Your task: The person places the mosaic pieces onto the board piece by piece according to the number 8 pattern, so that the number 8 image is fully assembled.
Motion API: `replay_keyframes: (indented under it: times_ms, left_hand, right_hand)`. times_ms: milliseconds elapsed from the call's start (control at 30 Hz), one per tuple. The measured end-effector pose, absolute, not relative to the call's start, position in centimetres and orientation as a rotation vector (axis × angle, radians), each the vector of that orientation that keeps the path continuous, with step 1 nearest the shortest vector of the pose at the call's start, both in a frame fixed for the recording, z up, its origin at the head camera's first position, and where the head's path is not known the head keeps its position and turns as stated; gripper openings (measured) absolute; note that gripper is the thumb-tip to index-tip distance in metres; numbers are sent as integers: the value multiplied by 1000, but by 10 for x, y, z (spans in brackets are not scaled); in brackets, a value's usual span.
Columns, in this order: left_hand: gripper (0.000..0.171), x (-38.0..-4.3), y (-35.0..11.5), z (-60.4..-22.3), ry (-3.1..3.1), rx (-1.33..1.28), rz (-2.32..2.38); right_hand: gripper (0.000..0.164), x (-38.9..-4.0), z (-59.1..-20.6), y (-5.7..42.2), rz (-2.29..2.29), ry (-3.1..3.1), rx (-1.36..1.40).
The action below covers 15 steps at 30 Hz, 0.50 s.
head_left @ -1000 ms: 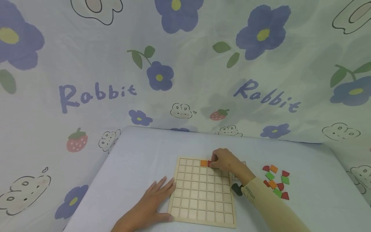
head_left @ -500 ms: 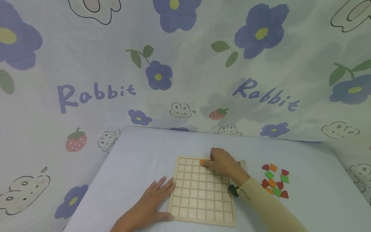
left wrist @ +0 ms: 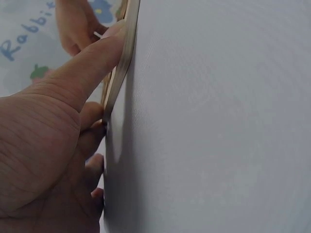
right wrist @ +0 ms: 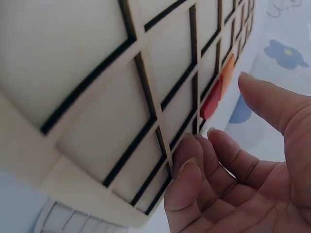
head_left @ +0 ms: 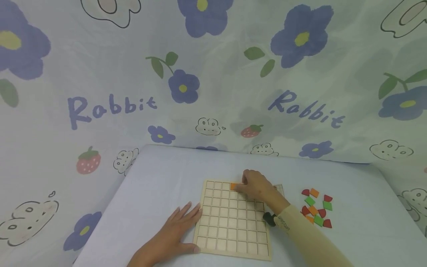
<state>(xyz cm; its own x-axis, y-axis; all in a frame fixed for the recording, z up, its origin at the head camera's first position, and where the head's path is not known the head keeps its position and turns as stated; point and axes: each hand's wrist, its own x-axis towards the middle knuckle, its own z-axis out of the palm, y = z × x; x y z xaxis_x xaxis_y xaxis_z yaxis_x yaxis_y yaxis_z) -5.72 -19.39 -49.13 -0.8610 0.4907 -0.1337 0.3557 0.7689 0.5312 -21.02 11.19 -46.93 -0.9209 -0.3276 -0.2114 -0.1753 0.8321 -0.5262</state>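
A square wooden grid board [head_left: 227,222] lies on the table. My left hand [head_left: 171,231] rests along its left edge, fingers spread and straight, the thumb near the front corner. Over the back row is my right hand [head_left: 258,185]. An orange tile [right wrist: 227,75] and a red rounded piece [right wrist: 211,102] sit side by side in that row. In the right wrist view the right thumb [right wrist: 260,94] extends close to the orange tile. The other fingers [right wrist: 187,184] are loosely bent at the board's back edge, holding nothing visible. From the head, the right hand hides the red piece.
Right of the board, loose orange and green tiles and red rounded pieces [head_left: 328,198] are scattered on the white table [head_left: 160,178]. A small gridded card [head_left: 279,190] is partly hidden by the right arm. A patterned cloth [head_left: 213,92] hangs behind.
From the red piece my right hand has shifted slightly left, its thumb coming over the orange tile and its hand now covering the red piece. The left hand stays in place.
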Motion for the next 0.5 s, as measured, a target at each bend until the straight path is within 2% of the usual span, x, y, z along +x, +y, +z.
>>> replay_keyframes:
  times_ms: [500]
  left_hand:
    - [103,-57,-194,-493,2707,660,750]
  right_hand:
    - [23,-186,-443,153,-860,2786,-441]
